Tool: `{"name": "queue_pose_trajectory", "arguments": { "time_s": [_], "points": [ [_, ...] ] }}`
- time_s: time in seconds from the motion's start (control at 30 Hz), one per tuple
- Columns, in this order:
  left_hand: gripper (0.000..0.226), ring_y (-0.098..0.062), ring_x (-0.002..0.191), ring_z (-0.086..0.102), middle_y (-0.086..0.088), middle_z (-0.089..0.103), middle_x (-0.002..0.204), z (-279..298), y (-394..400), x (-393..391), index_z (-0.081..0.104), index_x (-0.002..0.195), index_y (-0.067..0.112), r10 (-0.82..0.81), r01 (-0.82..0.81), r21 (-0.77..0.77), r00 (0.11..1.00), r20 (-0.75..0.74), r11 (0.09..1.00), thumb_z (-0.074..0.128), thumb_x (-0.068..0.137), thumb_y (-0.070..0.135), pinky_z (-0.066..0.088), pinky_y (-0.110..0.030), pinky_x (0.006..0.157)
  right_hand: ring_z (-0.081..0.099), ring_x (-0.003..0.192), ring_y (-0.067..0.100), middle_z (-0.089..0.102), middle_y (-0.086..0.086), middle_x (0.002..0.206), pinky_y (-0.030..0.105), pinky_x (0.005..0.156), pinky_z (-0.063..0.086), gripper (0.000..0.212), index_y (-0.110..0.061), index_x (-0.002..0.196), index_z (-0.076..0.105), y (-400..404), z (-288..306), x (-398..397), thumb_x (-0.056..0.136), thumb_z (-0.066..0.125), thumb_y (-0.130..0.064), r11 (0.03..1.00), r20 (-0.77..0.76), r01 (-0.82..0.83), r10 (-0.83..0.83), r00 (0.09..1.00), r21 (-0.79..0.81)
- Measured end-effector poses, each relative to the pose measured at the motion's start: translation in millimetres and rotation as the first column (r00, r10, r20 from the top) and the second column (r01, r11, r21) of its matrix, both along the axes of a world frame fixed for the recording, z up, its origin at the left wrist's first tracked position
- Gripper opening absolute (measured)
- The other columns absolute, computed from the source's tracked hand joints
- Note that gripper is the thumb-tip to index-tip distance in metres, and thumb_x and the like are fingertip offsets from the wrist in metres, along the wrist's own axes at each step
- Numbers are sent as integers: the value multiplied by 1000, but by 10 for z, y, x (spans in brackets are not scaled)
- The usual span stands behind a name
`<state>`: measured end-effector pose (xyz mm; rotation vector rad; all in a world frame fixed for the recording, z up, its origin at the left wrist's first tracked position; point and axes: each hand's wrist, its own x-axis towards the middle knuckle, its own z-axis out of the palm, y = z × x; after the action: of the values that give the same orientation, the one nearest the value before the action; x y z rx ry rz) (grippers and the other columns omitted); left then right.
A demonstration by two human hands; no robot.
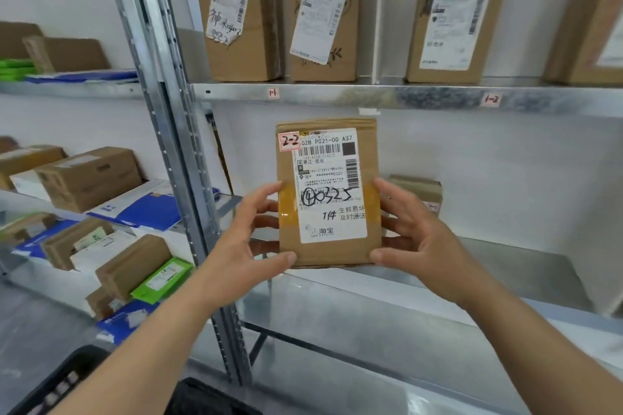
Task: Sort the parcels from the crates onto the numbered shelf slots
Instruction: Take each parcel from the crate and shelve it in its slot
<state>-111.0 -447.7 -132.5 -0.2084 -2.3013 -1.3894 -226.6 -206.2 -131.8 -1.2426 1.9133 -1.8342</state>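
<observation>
Both hands, left hand [261, 229] and right hand [413, 229], clamp the flat brown cardboard parcel with white label and red "2-2" sticker [328, 192] by its side edges, upright before the grey metal second shelf [505, 266]. Step looks like label check/placement. Next: find the 2-2 slot, probably rightward below the "1-2" tag [491, 99], and set it down there.

- The metal shelf unit [337, 96] carries an upper board with front-edge tags reading 1-1 [273, 93] and 1-2 [491, 99]
- On that upper board stand four upright cardboard boxes: a box with a handwritten label [236, 22], just beside it a box tagged 1-1 [323, 20], well apart to the right a third box [455, 17], and a fourth box [586, 27] cut by the frame edge
- The lower board [505, 266] bears a small cardboard box [418, 194] near the back wall
- The neighbouring shelves [67, 87] on the left hold brown boxes [87, 178], blue mailers [141, 209] and green packets [161, 280]
</observation>
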Motion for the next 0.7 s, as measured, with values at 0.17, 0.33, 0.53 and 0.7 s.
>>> {"name": "queue_pose_trajectory", "arguments": {
  "time_s": [0.17, 0.33, 0.53, 0.7],
  "points": [
    [87, -3, 115, 51, 14, 47, 126, 71, 210, -180, 30, 126, 63, -77, 77, 0, 997, -3, 997, 79, 73, 14, 54, -25, 83, 49, 127, 7, 54, -24, 132, 31, 89, 53, 89, -47, 131, 40, 283, 94, 52, 75, 67, 17, 995, 6, 92, -92, 996, -22],
    [83, -9, 118, 50, 11, 46, 130, 112, 334, -324, 28, 129, 60, -162, 162, -7, 987, 7, 987, 73, 61, 41, 54, -38, 91, 49, 126, 5, 53, -28, 130, 27, 84, 54, 88, -52, 128, 42, 466, 108, 131, 76, 68, 14, 980, 2, 199, -199, 980, -15],
    [85, -3, 115, 49, 17, 45, 127, 113, 401, -455, 27, 123, 66, -247, 247, -21, 969, 3, 969, 76, 69, 23, 55, -28, 85, 49, 126, 5, 52, -21, 133, 30, 92, 52, 86, -48, 133, 38, 596, 139, 271, 77, 70, 10, 949, -26, 314, -313, 949, 29],
    [87, 2, 109, 51, 11, 44, 125, 158, 490, -563, 27, 126, 57, -331, 331, -6, 944, 3, 944, 71, 79, -1, 53, -18, 77, 52, 125, 12, 49, -5, 139, 30, 89, 53, 87, -41, 136, 37, 679, 193, 382, 76, 69, 12, 918, -52, 395, -393, 918, 34]
  ]
}}
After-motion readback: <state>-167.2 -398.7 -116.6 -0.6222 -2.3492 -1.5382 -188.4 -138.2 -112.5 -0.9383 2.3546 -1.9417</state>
